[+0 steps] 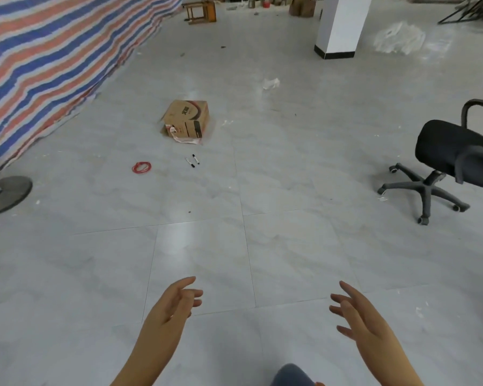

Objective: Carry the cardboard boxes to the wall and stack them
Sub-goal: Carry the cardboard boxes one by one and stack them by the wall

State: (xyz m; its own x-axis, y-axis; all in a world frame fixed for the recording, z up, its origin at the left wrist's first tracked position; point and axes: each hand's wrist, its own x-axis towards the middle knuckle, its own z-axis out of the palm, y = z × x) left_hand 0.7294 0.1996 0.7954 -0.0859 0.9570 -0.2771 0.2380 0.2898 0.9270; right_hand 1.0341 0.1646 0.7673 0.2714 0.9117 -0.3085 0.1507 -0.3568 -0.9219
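Head view, grey tiled floor (290,162) throughout.

Left hand (173,305): lower centre of the frame, forearm reaching forward, fingers loosely spread and slightly bent, holding nothing, above the floor.

Right hand (359,316): lower right of centre, same posture, fingers apart and relaxed, holding nothing. The two hands are well apart, palms turned partly toward each other.

Brown printed cardboard box (186,118): upper centre of the frame, standing on the floor, well apart from both hands. A flap sticks out at its left side; crumpled clear plastic wrap with red print (188,140) lies under and in front of its near edge.

Two black-and-white marker pens (193,160): on the floor just below the box, side by side, between box and hands.

Coil of thin red cord (141,167): left of the pens, flat on the floor.

Black swivel office chair on a five-castor base (452,162): right edge of the frame, seat tilted, clear of the straight line from hands to box.

Striped blue, red and white tarpaulin (53,57): upper left, hanging down to the floor.

Round grey metal stand base (3,193): left edge, below the tarpaulin.

White square pillar with black skirting (340,26): top, right of centre.

Crumpled white paper scrap (271,83): floor, between pillar and box.

Small wooden stool (201,11): top centre, tipped on its side.

Further brown cartons (301,5): top edge, detail unclear.
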